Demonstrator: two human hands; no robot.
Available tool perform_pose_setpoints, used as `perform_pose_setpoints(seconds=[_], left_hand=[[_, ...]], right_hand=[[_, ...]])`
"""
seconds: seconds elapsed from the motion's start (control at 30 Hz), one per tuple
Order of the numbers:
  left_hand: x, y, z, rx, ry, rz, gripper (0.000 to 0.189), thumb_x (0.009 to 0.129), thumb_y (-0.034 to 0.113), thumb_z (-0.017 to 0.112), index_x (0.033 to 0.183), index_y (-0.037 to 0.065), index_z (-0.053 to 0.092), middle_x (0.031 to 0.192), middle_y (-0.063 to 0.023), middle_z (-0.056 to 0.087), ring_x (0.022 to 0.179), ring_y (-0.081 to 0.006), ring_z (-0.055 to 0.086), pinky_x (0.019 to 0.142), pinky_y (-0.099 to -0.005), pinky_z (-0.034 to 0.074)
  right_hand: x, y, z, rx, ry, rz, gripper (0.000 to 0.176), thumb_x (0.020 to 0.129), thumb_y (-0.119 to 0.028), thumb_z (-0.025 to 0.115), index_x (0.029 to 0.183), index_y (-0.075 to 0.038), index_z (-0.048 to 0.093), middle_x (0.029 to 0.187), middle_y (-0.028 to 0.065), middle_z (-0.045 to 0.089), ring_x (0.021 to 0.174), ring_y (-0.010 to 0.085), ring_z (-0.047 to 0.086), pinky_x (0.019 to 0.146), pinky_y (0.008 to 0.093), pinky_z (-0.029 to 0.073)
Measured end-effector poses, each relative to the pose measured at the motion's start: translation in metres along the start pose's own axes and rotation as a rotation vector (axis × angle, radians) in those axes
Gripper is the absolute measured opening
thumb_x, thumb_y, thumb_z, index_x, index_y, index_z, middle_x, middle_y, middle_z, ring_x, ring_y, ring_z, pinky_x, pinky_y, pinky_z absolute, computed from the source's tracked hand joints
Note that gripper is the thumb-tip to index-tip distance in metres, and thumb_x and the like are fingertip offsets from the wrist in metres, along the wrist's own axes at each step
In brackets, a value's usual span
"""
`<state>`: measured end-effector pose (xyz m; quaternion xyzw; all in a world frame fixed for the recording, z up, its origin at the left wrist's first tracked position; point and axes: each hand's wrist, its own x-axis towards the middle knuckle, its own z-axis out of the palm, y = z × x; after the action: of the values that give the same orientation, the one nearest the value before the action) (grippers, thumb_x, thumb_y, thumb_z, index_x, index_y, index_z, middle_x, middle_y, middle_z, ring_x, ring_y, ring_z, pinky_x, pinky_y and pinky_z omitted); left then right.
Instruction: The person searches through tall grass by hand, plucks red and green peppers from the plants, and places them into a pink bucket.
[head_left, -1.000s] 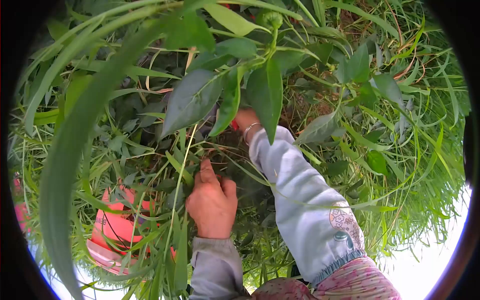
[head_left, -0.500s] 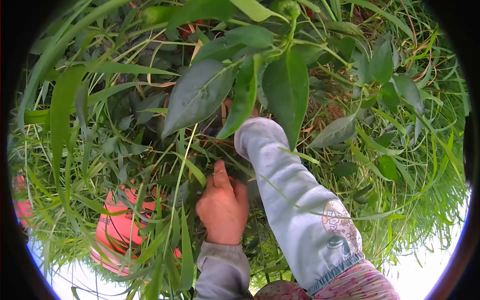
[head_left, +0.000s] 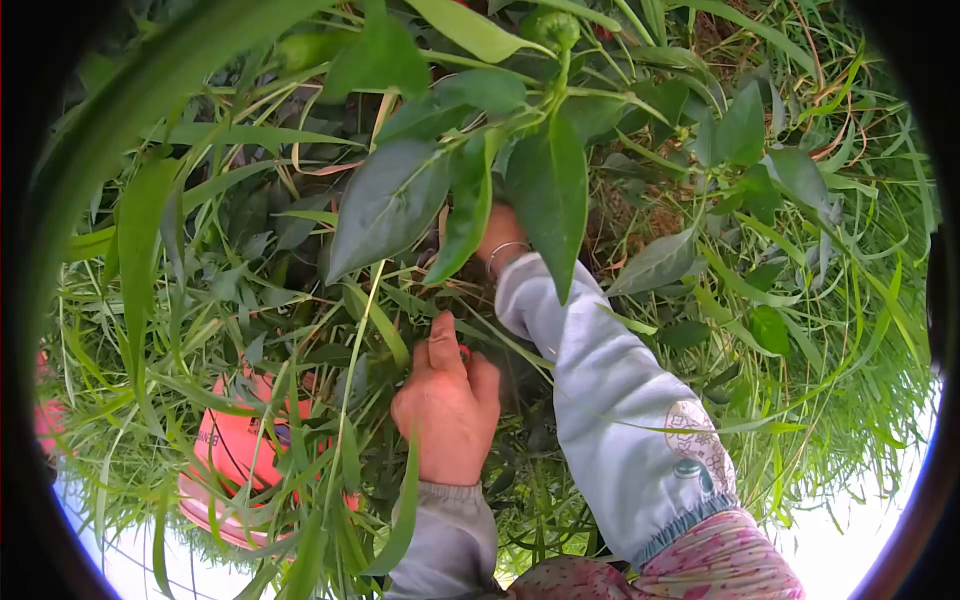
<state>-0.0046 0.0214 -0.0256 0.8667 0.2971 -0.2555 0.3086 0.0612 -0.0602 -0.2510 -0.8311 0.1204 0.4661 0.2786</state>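
My left hand (head_left: 445,405) is low among the leaves, its fingers curled and its back toward me. A small bit of a red pepper (head_left: 464,352) shows between its thumb and fingers; the rest is hidden. My right hand (head_left: 501,228) reaches deeper into the plant, with a bracelet at the wrist. Large pepper leaves (head_left: 552,190) cover its fingers, so what they touch cannot be seen. The pepper plant's stem (head_left: 560,85) rises above that hand, with a small green fruit (head_left: 558,30) near the top edge.
A red bucket (head_left: 235,450) stands in the grass at lower left, partly covered by blades. Long grass (head_left: 140,250) crosses close to the camera on the left. Dense weeds (head_left: 850,330) fill the right side.
My right forearm has shifted slightly to the right, and its wrist and part of the hand now show past the sleeve. My left hand stays nearly in place, with the red bit still in it.
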Motion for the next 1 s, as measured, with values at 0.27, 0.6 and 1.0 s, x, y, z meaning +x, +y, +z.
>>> perform_pose_setpoints(seconds=[0.27, 0.6, 1.0], left_hand=[[0.001, -0.002, -0.002, -0.009, -0.013, 0.036, 0.041, 0.072, 0.011, 0.059, 0.112, 0.002, 0.055, 0.085, -0.0176, 0.060, 0.072, -0.0343, 0.060, 0.062, -0.0418, 0.049], [0.002, -0.003, -0.004, -0.037, 0.000, 0.019, 0.039, 0.073, 0.010, 0.060, 0.111, 0.003, 0.056, 0.081, -0.0152, 0.059, 0.068, -0.0325, 0.060, 0.059, -0.0398, 0.048], [0.000, -0.006, 0.003, -0.030, 0.002, 0.104, 0.040, 0.076, 0.015, 0.058, 0.115, 0.008, 0.050, 0.081, -0.0109, 0.058, 0.057, -0.0304, 0.059, 0.049, -0.0421, 0.048]], right_hand=[[-0.053, -0.013, -0.007, -0.451, -0.113, -0.443, 0.047, 0.073, -0.015, 0.058, 0.119, -0.007, 0.050, 0.105, 0.0246, 0.059, 0.086, 0.0343, 0.062, 0.074, 0.0415, 0.050], [0.017, -0.001, 0.013, -0.503, 0.101, -0.534, 0.026, 0.078, -0.013, 0.054, 0.103, -0.005, 0.058, 0.104, 0.0166, 0.060, 0.090, 0.0288, 0.062, 0.076, 0.0388, 0.051], [0.023, 0.015, 0.007, -0.289, 0.009, -0.382, 0.033, 0.078, -0.020, 0.058, 0.107, -0.005, 0.055, 0.104, 0.0172, 0.061, 0.093, 0.0303, 0.060, 0.079, 0.0387, 0.049]])
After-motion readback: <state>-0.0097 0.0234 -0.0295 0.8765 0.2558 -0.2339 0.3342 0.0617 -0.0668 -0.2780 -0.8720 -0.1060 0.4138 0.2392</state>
